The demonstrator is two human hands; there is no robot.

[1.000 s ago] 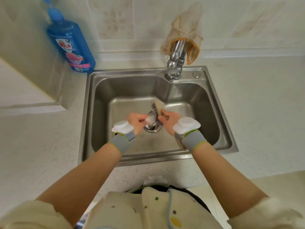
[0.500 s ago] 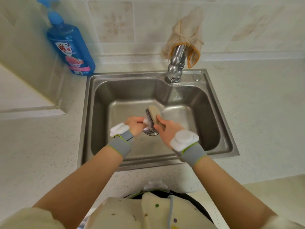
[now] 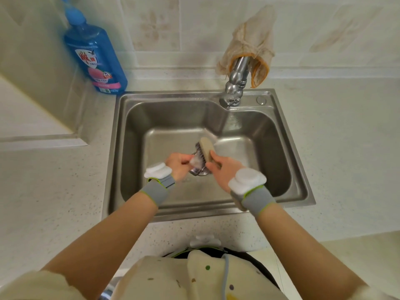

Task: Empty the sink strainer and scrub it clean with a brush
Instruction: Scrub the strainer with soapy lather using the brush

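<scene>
Both hands are low inside the steel sink (image 3: 138,118), over the drain. My left hand (image 3: 178,162) pinches the small metal strainer (image 3: 195,161), which is blurred and half hidden by my fingers. My right hand (image 3: 225,167) grips a scrub brush (image 3: 206,149) with a pale wooden back and dark bristles. The bristles press against the strainer from the right. Beneath the hands a shiny part of the drain opening (image 3: 200,173) shows.
A chrome tap (image 3: 234,83) with a stained cloth (image 3: 253,40) draped over it rises at the sink's back edge. A blue soap bottle (image 3: 95,59) stands on the speckled counter (image 3: 54,191) at the back left corner.
The brush has slid across the strainer and tilted more upright, its tip now pointing away from me. My right hand moved slightly toward me. The left hand kept hold of the strainer.
</scene>
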